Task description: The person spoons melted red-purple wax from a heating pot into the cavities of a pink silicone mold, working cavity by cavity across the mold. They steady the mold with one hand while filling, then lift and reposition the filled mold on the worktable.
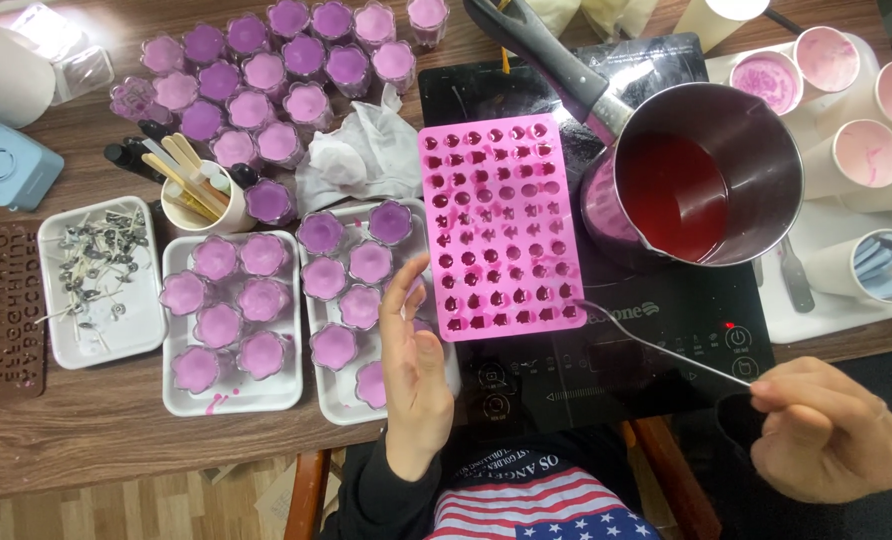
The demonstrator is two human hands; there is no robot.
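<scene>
While the right hand (831,435) pinches the end of a thin metal spoon (656,345) between closed fingers, the spoon's tip reaches the lower right corner of a pink silicone mould (496,225) lying up and to the left of that hand. Most of the mould's small cavities hold dark pink liquid. The left hand (416,370) is open and flat, fingers together and holding nothing, its fingertips near the mould's lower left edge; the two hands are well apart. Just beyond the right hand, a steel saucepan (711,170) with red liquid sits on a black induction hob (646,360), right beside the mould. Under and left of the left hand, white trays (231,395) carry flower-shaped purple candles (266,255), with more purple candles further out. Farther left, another white tray (101,340) holds metal-based wicks (96,265), and a cup of wooden sticks (194,190) stands behind it. Paper cups (866,150) with pink residue stand beyond the saucepan.
</scene>
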